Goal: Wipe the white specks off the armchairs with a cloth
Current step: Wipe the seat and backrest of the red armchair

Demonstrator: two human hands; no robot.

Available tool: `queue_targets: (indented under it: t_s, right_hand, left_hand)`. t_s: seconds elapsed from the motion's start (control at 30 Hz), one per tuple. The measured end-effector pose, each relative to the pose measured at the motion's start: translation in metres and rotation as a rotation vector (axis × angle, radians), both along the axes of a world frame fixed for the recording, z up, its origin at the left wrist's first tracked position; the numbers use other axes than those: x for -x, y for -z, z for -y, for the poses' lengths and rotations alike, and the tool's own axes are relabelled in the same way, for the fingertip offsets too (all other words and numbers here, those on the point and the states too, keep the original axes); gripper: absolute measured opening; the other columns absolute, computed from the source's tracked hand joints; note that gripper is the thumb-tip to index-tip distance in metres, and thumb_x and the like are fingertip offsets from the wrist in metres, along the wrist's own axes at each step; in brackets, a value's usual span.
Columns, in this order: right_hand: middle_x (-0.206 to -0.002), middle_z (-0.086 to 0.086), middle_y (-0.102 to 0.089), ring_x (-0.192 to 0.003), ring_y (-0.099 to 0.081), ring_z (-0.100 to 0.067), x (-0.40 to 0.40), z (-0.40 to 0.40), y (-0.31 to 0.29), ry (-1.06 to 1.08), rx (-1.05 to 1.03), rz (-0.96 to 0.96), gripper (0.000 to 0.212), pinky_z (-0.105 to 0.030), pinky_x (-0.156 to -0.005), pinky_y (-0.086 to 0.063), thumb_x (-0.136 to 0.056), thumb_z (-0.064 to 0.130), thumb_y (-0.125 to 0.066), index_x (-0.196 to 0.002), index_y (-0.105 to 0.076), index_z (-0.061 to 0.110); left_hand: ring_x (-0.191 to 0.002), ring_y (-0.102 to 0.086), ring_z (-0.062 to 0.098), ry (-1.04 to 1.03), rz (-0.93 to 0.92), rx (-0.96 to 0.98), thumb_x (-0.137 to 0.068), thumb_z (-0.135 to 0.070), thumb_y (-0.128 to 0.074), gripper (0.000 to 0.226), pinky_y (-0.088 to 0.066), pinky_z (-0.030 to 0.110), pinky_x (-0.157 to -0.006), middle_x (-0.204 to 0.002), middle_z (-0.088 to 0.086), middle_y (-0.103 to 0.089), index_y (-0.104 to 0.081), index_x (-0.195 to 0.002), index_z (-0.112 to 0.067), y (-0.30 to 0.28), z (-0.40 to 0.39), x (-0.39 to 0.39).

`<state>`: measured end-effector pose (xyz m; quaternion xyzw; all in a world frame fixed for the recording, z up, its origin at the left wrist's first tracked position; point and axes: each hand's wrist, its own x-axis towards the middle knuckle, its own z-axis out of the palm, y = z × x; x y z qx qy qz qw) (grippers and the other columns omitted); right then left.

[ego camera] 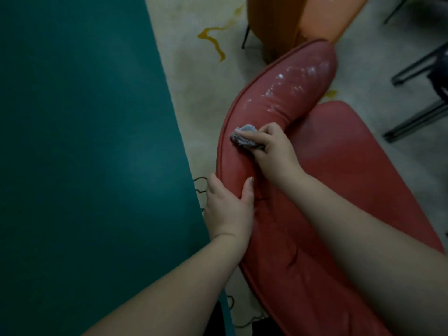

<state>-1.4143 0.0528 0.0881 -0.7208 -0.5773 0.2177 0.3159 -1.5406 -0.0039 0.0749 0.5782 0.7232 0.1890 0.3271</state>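
**Cloth on the red armrest, specks farther along**

Both forearms enter from the bottom edge and meet on the red armchair [322,190]. Its left hand [228,207] clasps the padded armrest, thumb curled over the top and fingers wrapped round the outer side by the piped seam. Just beyond it, the right hand [271,147] pinches a small bunched grey cloth [244,137] and presses it flat against the armrest's upper surface, close to the outer edge.

Beyond the cloth, the armrest runs on as a long, rounded, glossy bolster of smooth leather-like material, with a crease where it bends. White specks [288,86] lie scattered along that far stretch, thickest near its rounded end, well apart from the cloth. The surface between cloth and specks is bare. To the right of the right hand lies the flat, smooth seat cushion with a softly curved rim.

Past the armrest's tip stands an orange armchair [303,18], almost touching it, with a thin dark leg showing. Under both lies a pale rug [191,76] with a wavy yellow line and, near the left hand, a thin dark squiggle. Left of the left hand, the rug's straight edge meets a broad, plain teal surface [80,141]. At far right, black metal chair legs [417,117] stand on the rug, apart from the red seat.
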Motion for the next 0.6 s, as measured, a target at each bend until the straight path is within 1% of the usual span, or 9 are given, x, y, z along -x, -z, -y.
queue_targets:
  t_s: [0.13,0.2,0.3,0.33,0.4,0.43,0.47,0.53,0.6]
  right_hand:
    - [-0.091,-0.003,-0.043,-0.087,-0.05,-0.018,0.012,0.004,-0.001,0.17,0.046,-0.072,0.037,-0.018,-0.089,-0.038,-0.084,0.001,-0.065,-0.115,-0.069,0.022]
    - [-0.091,-0.003,-0.042,-0.084,-0.049,-0.016,0.011,0.002,-0.003,0.19,0.079,-0.1,0.036,-0.018,-0.087,-0.038,-0.084,0.003,-0.066,-0.115,-0.069,0.022]
    - [-0.09,0.0,-0.04,-0.072,-0.045,-0.008,0.009,0.002,-0.006,0.184,0.116,-0.162,0.036,-0.022,-0.081,-0.041,-0.085,0.003,-0.066,-0.114,-0.069,0.022]
    - [-0.089,0.001,-0.039,-0.069,-0.043,-0.005,0.009,0.002,-0.004,0.186,0.116,-0.178,0.036,-0.02,-0.08,-0.041,-0.085,0.002,-0.067,-0.114,-0.069,0.023]
    - [-0.086,0.005,-0.037,-0.071,-0.042,0.001,0.01,0.003,0.002,0.204,0.093,-0.21,0.038,-0.011,-0.08,-0.036,-0.084,0.001,-0.067,-0.114,-0.069,0.024]
    - [-0.085,0.007,-0.037,-0.073,-0.043,0.001,0.01,0.002,0.005,0.222,0.083,-0.237,0.039,-0.006,-0.08,-0.034,-0.084,0.001,-0.067,-0.113,-0.069,0.026]
    - [-0.085,0.008,-0.037,-0.074,-0.044,0.001,0.01,0.002,0.008,0.237,0.082,-0.269,0.04,-0.003,-0.079,-0.033,-0.084,0.001,-0.067,-0.113,-0.068,0.029]
    - [-0.085,0.009,-0.039,-0.075,-0.045,0.002,0.009,0.0,0.012,0.249,0.084,-0.319,0.044,-0.001,-0.077,-0.033,-0.084,0.001,-0.066,-0.11,-0.065,0.036]
    - [-0.087,0.006,-0.04,-0.068,-0.046,0.002,0.006,-0.001,0.013,0.252,0.093,-0.39,0.044,-0.003,-0.07,-0.036,-0.084,0.002,-0.067,-0.105,-0.063,0.041]
  left_hand:
    - [-0.112,-0.056,0.034,0.093,0.022,0.084,-0.088,-0.057,-0.05,0.072,-0.045,0.038,-0.081,-0.134,0.012,-0.05,-0.028,-0.138,-0.01,-0.003,-0.003,0.006]
    - [-0.112,-0.056,0.036,0.138,-0.008,0.125,-0.091,-0.055,-0.048,0.071,-0.045,0.039,-0.082,-0.136,0.015,-0.049,-0.026,-0.14,-0.008,-0.005,-0.007,0.009]
    - [-0.111,-0.057,0.036,0.219,-0.018,0.177,-0.092,-0.054,-0.045,0.07,-0.046,0.039,-0.084,-0.135,0.016,-0.051,-0.023,-0.14,-0.008,-0.009,-0.012,0.018]
    - [-0.11,-0.058,0.035,0.246,-0.01,0.193,-0.092,-0.055,-0.045,0.069,-0.047,0.038,-0.084,-0.132,0.015,-0.053,-0.024,-0.139,-0.009,-0.011,-0.014,0.022]
    - [-0.107,-0.059,0.033,0.291,-0.006,0.21,-0.09,-0.059,-0.044,0.067,-0.049,0.038,-0.084,-0.128,0.012,-0.055,-0.026,-0.135,-0.012,-0.014,-0.02,0.027]
    - [-0.105,-0.06,0.032,0.312,-0.018,0.205,-0.089,-0.06,-0.044,0.065,-0.05,0.039,-0.084,-0.125,0.01,-0.056,-0.028,-0.132,-0.014,-0.015,-0.026,0.028]
    - [-0.104,-0.06,0.031,0.328,-0.033,0.196,-0.088,-0.062,-0.043,0.063,-0.05,0.039,-0.083,-0.123,0.009,-0.057,-0.03,-0.128,-0.014,-0.016,-0.032,0.028]
    - [-0.102,-0.06,0.03,0.367,-0.071,0.175,-0.087,-0.064,-0.042,0.06,-0.048,0.037,-0.078,-0.12,0.008,-0.058,-0.033,-0.123,-0.016,-0.016,-0.046,0.028]
    - [-0.103,-0.06,0.031,0.443,-0.128,0.179,-0.085,-0.068,-0.041,0.064,-0.042,0.034,-0.073,-0.121,0.008,-0.057,-0.033,-0.123,-0.017,-0.017,-0.059,0.028]
